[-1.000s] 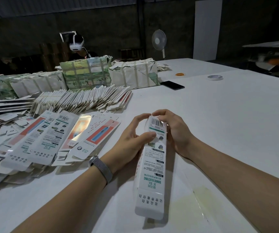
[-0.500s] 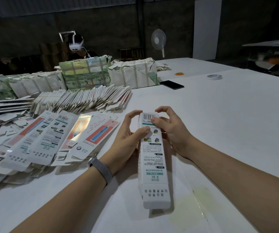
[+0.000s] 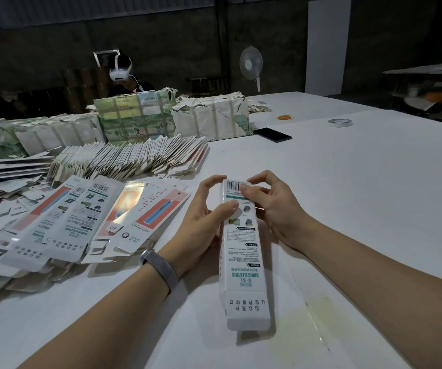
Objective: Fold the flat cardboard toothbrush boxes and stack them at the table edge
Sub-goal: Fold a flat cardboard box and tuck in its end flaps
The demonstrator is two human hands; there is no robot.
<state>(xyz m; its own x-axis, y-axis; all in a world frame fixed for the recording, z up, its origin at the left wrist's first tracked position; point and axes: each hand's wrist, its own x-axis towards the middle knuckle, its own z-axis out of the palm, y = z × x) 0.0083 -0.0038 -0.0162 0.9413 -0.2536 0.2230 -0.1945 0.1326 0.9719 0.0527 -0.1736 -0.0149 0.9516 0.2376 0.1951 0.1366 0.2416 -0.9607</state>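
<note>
White table (image 3: 347, 182) under me: my left hand (image 3: 203, 219) and right hand (image 3: 275, 206) both pinch the folded box (image 3: 243, 262); flat boxes (image 3: 81, 219) lie toward its left edge.

You face a dim room: a dark wall (image 3: 161, 35) behind the white bench (image 3: 361, 195), a pale door panel (image 3: 327, 43), and a standing fan (image 3: 251, 65) beside it.

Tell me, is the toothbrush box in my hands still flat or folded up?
Folded up: the toothbrush box shows a top and side face. Left hand and right hand grip its far end.
</note>
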